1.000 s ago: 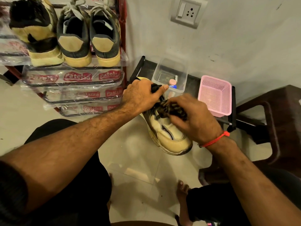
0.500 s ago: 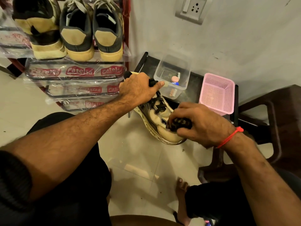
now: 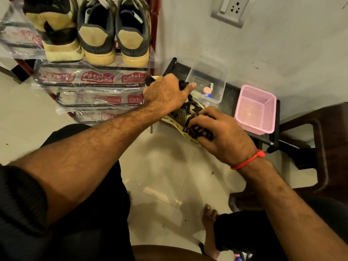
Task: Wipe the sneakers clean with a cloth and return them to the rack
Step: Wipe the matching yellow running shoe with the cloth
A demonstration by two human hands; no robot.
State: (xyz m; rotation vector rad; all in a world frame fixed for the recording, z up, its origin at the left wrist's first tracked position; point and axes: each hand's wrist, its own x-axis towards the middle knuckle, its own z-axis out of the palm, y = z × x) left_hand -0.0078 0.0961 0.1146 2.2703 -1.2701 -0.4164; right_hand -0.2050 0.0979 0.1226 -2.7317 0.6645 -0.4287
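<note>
Two hands are busy with one shoe. The left hand (image 3: 165, 92) is curled around the back end of a cream and black sneaker (image 3: 185, 113) and holds it up above the floor. The right hand (image 3: 224, 132) grips a dark, patterned cloth (image 3: 197, 129), all bunched up, and presses it on the front part of the sneaker. Most of the front of the shoe is hidden under that hand and the cloth. A red thread (image 3: 248, 160) is tied around the right wrist.

Up at the top left is the shoe rack (image 3: 90, 80). It has metal bars wrapped in clear plastic with red labels. Three shoes sit on its top shelf with their heels facing out: one cream and black sneaker (image 3: 56, 31) on the left, and a pair of dark sneakers (image 3: 114, 32) with tan heels beside it. The shelves below them show only bars and plastic.

Just behind the hands, a low black stand (image 3: 231, 91) sits by the wall. On it are a clear plastic box (image 3: 209, 80) with a few small things inside, and a pink basket (image 3: 256, 108) to its right. A dark brown chair (image 3: 320, 140) is at the far right. A switch and socket plate (image 3: 230, 10) is on the wall. The person's bare toes (image 3: 210, 213) show on the pale tiled floor (image 3: 169, 166).
</note>
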